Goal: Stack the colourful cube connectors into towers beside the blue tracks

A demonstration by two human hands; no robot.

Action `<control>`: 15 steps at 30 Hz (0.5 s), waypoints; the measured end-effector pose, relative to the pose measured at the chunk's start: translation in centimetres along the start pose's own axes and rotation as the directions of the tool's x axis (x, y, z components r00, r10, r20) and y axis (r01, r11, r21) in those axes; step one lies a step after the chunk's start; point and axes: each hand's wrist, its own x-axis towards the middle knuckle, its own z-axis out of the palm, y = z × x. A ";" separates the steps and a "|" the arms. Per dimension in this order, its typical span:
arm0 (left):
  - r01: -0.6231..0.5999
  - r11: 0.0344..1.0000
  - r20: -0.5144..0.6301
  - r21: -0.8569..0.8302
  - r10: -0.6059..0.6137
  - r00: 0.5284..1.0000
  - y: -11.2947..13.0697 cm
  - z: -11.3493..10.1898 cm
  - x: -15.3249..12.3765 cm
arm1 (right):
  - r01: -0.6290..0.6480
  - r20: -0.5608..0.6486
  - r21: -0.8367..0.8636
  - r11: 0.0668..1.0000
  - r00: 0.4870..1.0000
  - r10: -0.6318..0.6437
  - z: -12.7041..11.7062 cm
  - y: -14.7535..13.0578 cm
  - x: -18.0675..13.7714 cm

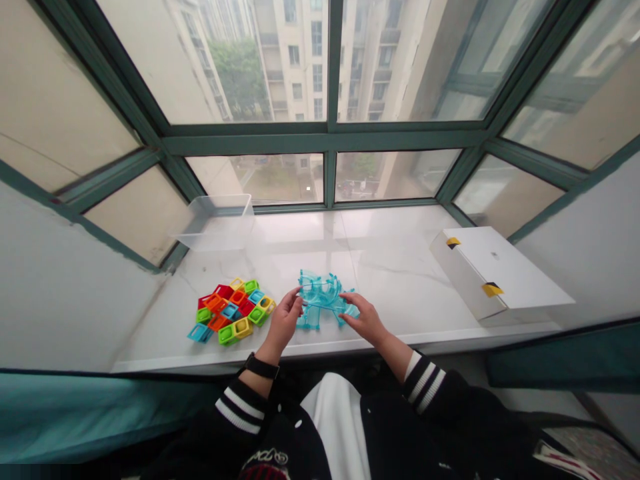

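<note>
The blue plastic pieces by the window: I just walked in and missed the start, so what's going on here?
Someone's left hand and right hand are holding translucent blue plastic pieces from either side, at a white windowsill. To the left lie hollow multicoloured plastic blocks, with a clear plastic bin behind them. A white box sits at the right.

Fingers of the left hand (286, 315) and right hand (366, 320) cover parts of the translucent blue pieces (321, 290), whose joins are too fine to tell. The white box's (530, 270) lid hides its inside; a small mark (495, 254) on top is unreadable. Buildings (303, 60) outside look hazy, cropped by the top edge. The dark jacket (400, 433) runs off the bottom.
</note>
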 end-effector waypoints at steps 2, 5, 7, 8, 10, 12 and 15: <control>-0.008 1.000 0.021 0.025 0.007 1.000 -0.2 -0.1 -0.2 | 0.004 -0.011 -0.020 1.000 1.000 -0.004 -0.3 0.1 0.0; -0.036 0.997 0.052 0.066 0.032 0.998 -0.5 -0.2 -0.5 | -0.018 -0.009 -0.050 0.999 1.000 0.018 -0.9 0.1 -0.2; -0.046 0.997 0.063 0.066 0.042 0.997 -0.8 -0.3 -0.6 | -0.037 0.006 -0.048 0.998 0.999 0.037 -1.2 -0.1 -0.4; -0.042 0.998 0.063 0.055 0.039 0.997 -0.9 -0.3 -0.7 | -0.045 0.011 -0.043 0.998 0.999 0.046 -1.3 -0.2 -0.6; -0.021 1.000 0.054 0.011 0.021 0.998 -1.0 -0.1 -0.8 | -0.057 0.018 -0.032 0.998 0.998 0.057 -1.5 -0.5 -0.8; 0.014 0.999 0.037 -0.046 -0.013 0.999 -1.0 0.2 -0.9 | -0.062 0.027 -0.016 0.998 0.998 0.063 -1.6 -0.6 -1.0; 0.065 0.992 0.019 -0.108 -0.064 0.998 -0.7 0.7 -1.0 | -0.086 0.031 0.061 0.994 0.996 0.085 -1.4 -0.5 -1.2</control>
